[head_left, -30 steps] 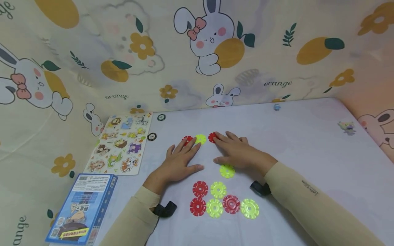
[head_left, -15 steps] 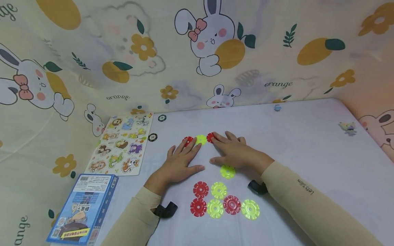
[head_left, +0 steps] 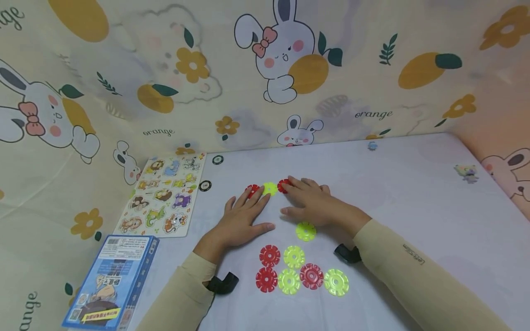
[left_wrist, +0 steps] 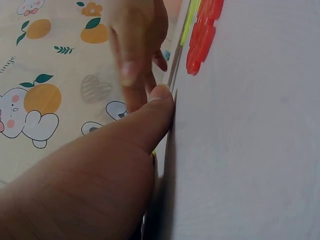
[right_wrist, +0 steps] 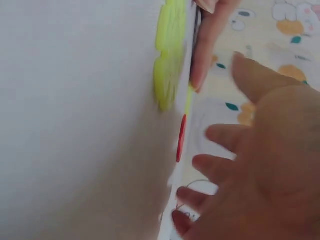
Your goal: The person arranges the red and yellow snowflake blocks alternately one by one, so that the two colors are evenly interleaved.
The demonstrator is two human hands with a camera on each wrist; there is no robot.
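My left hand point(head_left: 238, 225) lies flat with fingers stretched over a red notched plastic disc point(head_left: 251, 189), partly covered by them. Beside that disc is a yellow-green disc point(head_left: 270, 188), near my left fingertips. The extended index finger of my right hand point(head_left: 319, 204) touches another red disc point(head_left: 282, 185), just right of the yellow-green one. These three form a short row. In the right wrist view, a red disc edge point(right_wrist: 181, 140) shows below my left fingertip, and the right fingers point(right_wrist: 215, 170) are spread and somewhat blurred.
Nearer me lie a yellow-green disc point(head_left: 305, 232) and a cluster of red discs point(head_left: 269, 255) and yellow-green discs point(head_left: 336, 282). To the left are an animal sticker board point(head_left: 161, 197), a blue box point(head_left: 109, 280) and black chips point(head_left: 205, 185). Small figures point(head_left: 468, 173) stand far right.
My right hand has shifted slightly left, sliding the right red disc closer to the yellow-green disc. The left hand has stayed in place.
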